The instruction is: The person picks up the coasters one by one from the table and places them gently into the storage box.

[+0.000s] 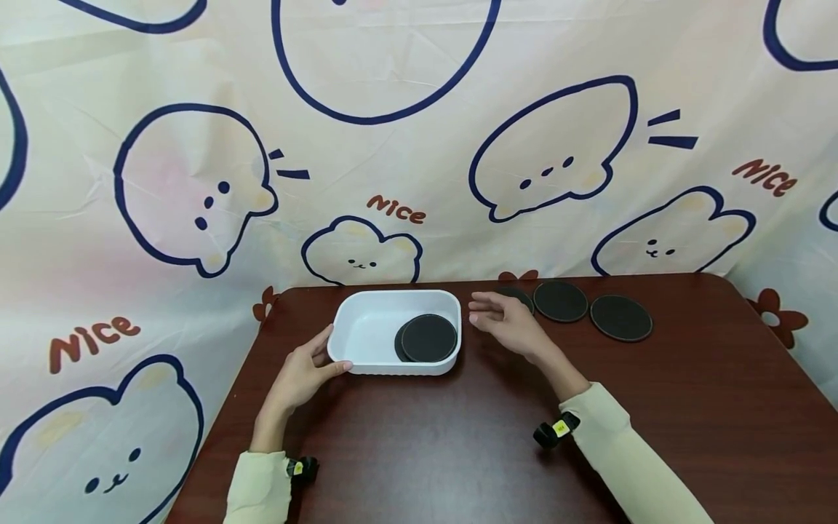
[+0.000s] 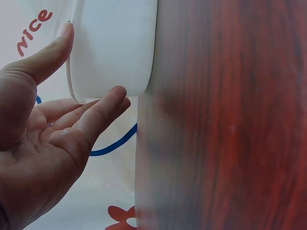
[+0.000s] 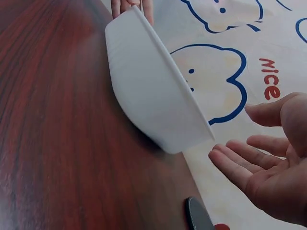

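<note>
A white rectangular tray (image 1: 366,327) with raised walls stands on the table. Two black round coasters (image 1: 428,338) lie overlapped in its right half. My left hand (image 1: 302,375) holds the tray's left end, thumb at the front corner of the rim and fingers along the end wall; the left wrist view shows this hand (image 2: 57,124) close up. To the right of the tray, my right hand (image 1: 511,326) hovers with its fingers extended and nothing in them. In the right wrist view its fingertips (image 3: 218,152) are near the tray's end wall (image 3: 148,91).
Further right, near the table's back edge, lie three more black coasters, one in the middle (image 1: 560,301), one at the right (image 1: 621,318) and one partly hidden behind my right hand (image 1: 513,295). A printed cloth (image 1: 452,247) hangs behind the brown table (image 1: 445,444).
</note>
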Demonstrator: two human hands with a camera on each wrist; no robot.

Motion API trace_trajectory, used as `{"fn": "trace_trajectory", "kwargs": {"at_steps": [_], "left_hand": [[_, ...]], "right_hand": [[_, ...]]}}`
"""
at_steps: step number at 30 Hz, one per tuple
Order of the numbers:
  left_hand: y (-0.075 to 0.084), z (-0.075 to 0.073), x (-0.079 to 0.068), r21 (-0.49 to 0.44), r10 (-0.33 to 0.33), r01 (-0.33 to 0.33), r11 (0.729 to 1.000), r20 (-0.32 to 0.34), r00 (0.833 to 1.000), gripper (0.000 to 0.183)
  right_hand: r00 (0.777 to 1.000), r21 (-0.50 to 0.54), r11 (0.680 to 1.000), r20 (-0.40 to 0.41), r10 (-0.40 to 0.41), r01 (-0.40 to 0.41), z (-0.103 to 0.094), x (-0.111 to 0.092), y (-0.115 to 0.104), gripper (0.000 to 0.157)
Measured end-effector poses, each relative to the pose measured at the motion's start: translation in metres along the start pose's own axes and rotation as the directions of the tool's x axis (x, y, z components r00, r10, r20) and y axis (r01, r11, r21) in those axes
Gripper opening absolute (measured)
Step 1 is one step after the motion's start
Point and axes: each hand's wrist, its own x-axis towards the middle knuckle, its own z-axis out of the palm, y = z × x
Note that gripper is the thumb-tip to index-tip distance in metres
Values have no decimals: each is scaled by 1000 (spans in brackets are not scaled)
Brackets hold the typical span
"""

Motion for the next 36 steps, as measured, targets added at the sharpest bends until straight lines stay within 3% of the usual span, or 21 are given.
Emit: {"fn": "trace_trajectory", "kwargs": {"at_steps": [17,28,36], "left_hand": [[-1,0,-1,-20,-8,8,1000,0,1000,93],[-2,0,1,12,44,-44,999,-11,999,94],[-2,1,0,-10,21,-21,1000,-7,1000,95]], "right_hand": [[997,41,996,-25,76,-75,-32,-1,30,62],[994,-34,995,-55,93,-95,-45,0,51,75],[992,-128,988,-93,80,-92,-56,8,54,79]]}}
